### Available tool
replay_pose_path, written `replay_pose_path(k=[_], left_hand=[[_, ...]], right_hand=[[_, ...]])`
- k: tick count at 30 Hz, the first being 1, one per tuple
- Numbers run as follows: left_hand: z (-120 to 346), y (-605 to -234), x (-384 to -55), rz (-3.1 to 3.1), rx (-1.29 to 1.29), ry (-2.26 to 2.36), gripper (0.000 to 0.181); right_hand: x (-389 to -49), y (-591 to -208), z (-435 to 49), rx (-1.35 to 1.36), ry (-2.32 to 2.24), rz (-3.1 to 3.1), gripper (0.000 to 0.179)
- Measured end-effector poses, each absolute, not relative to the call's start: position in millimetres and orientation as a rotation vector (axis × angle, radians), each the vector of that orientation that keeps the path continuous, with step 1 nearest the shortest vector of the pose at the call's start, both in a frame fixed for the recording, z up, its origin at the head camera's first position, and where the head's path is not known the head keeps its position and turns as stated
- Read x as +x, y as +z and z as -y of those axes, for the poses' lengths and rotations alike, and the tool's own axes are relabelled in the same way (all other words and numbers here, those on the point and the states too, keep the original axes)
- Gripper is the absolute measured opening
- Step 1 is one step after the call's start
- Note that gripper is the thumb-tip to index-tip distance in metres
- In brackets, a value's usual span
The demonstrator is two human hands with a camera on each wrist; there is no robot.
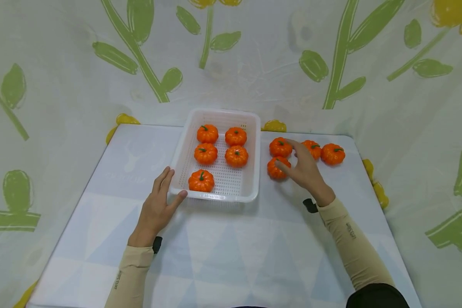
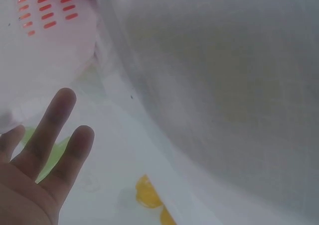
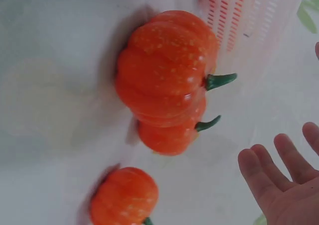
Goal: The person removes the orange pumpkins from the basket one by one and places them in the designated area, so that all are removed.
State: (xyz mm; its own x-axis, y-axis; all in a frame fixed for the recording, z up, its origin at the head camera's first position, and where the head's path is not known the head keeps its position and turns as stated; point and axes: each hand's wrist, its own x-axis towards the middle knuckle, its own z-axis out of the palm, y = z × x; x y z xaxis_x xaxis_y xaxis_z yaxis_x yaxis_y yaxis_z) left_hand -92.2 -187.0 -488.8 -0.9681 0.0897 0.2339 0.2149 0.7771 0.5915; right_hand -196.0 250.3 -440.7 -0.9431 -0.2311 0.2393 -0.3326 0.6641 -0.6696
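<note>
A white perforated plastic basket point(image 1: 250, 188) stands on the table with several small orange pumpkins point(image 1: 205, 153) inside. My left hand point(image 1: 158, 209) is at its near left corner, fingers extended along the side and thumb by the rim; firm contact is hard to judge. In the left wrist view, the left hand's fingers point(image 2: 75, 155) look straight and spread. To the right of the basket, my right hand point(image 1: 307, 169) hovers spread over loose pumpkins, thumb in front of the near pumpkin point(image 1: 276, 170) and fingertips by the far pumpkin point(image 1: 280, 147). The right wrist view shows nothing gripped beneath that hand point(image 3: 294, 185).
Two more pumpkins lie farther right, one pumpkin point(image 1: 333, 154) near the table's right edge and another pumpkin point(image 1: 312, 148) partly behind my right hand. The table point(image 1: 231, 252) has a pale triangle-patterned cover. A cloth point(image 1: 273, 77) printed with plants hangs behind it.
</note>
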Motion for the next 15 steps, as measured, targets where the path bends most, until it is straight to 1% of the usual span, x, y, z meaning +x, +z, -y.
replay_pose_path(k=[4,7,15], left_hand=[[187.7,-489.6,-92.2,2.772,-0.244,-0.955,0.083],[187.9,-489.4,-92.5,2.766,-0.247,-0.955,0.083],[187.1,-489.7,-92.3,2.769,-0.245,-0.958,0.083]], right_hand=[[-202.9,-432.8,-242.6,0.563,1.120,2.777,0.073],[-208.3,-427.3,-234.2,0.606,1.095,2.802,0.075],[-223.0,-416.8,-210.8,0.639,1.054,2.836,0.079]])
